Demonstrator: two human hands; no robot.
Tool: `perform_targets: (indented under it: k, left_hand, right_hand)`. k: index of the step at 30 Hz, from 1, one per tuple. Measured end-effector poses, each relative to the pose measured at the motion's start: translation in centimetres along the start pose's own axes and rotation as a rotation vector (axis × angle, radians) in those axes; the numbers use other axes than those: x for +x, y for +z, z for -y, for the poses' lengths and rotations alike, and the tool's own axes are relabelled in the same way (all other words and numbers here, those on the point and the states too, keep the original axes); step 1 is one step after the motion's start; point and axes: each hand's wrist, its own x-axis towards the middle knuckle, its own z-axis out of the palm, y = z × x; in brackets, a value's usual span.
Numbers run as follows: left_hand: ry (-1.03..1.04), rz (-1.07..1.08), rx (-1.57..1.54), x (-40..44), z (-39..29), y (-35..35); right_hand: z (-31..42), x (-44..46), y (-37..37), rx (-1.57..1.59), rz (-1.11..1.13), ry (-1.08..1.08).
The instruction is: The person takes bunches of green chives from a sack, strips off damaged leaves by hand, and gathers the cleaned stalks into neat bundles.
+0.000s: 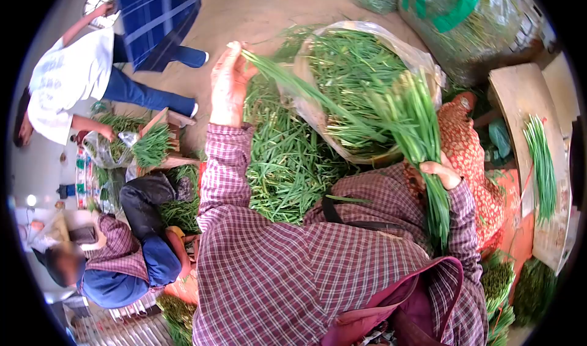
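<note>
My right hand (443,172) is wrapped round a thick bunch of garlic chives (422,117), its pale ends fanned upward and its dark leaves hanging below the fist. Stretched out to the upper left, my left hand (227,83) pinches the end of a thin strand of chives (287,80), which slants down to the right toward the bunch. Beneath the strand sits a clear plastic bag (437,74) full of loose chives (354,52). More loose leaves (287,156) lie heaped in front of my lap, between the bag and my left forearm.
On the right, a tied chive bundle (540,169) lies on a wooden board (520,101). A stuffed clear sack (465,40) with green straps stands at the upper right. At left, one person (131,266) sits near a pile of greens; another (73,101) bends over a crate (174,123).
</note>
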Motion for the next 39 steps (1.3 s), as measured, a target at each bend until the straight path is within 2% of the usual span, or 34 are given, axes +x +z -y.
perform_targets:
  k: [2,5,12,14,15,18,21,23,24,27,32,35,37,39]
  left_hand:
    - [0.032,-0.039,0.046,-0.3,0.2,-0.6]
    - [-0.015,0.011,0.036,-1.1,0.6,0.3]
    - [-0.202,0.190,-0.083,-4.4,3.5,5.6]
    - [-0.236,0.217,-0.117,-5.5,4.2,6.9]
    - [-0.265,0.235,-0.148,-5.9,4.6,7.6]
    - [-0.264,0.215,-0.190,-6.9,6.6,8.3]
    - [-0.300,0.178,-0.231,-7.6,8.1,8.1]
    - [-0.298,0.113,-0.247,-8.0,8.9,7.8]
    - [-0.301,0.117,-0.242,-8.1,9.0,7.6]
    - [-0.303,0.087,-0.262,-8.5,10.2,7.1]
    - [-0.309,0.163,-0.220,-9.1,10.2,6.8]
    - [-0.363,0.099,-0.226,-9.5,9.5,6.7]
    - [-0.351,0.133,-0.199,-10.0,9.3,5.9]
    - [-0.468,0.267,-0.021,-10.8,8.3,5.9]
  right_hand:
    - [0.4,0.3,0.2,0.067,-0.032,-0.022]
    - [0.9,0.8,0.4,0.097,-0.076,-0.086]
    - [5.0,4.0,3.7,0.085,0.059,-0.149]
    - [5.6,5.4,4.7,0.101,0.078,-0.101]
    - [5.9,5.7,5.3,-0.011,0.028,-0.128]
    - [5.0,6.8,5.9,-0.037,0.103,-0.125]
    - [3.1,6.8,5.6,-0.039,0.099,-0.056]
    - [2.3,6.5,5.4,0.031,0.149,0.001]
    - [0.8,6.8,5.1,0.174,0.186,-0.001]
    - [1.3,5.8,6.1,0.215,0.231,0.082]
    - [0.1,5.9,5.1,0.071,0.147,0.024]
    - [1.5,5.0,5.5,0.140,0.178,-0.005]
    - [1.6,4.8,5.7,0.151,0.165,-0.006]
    - [1.2,4.9,5.4,0.132,0.152,-0.021]
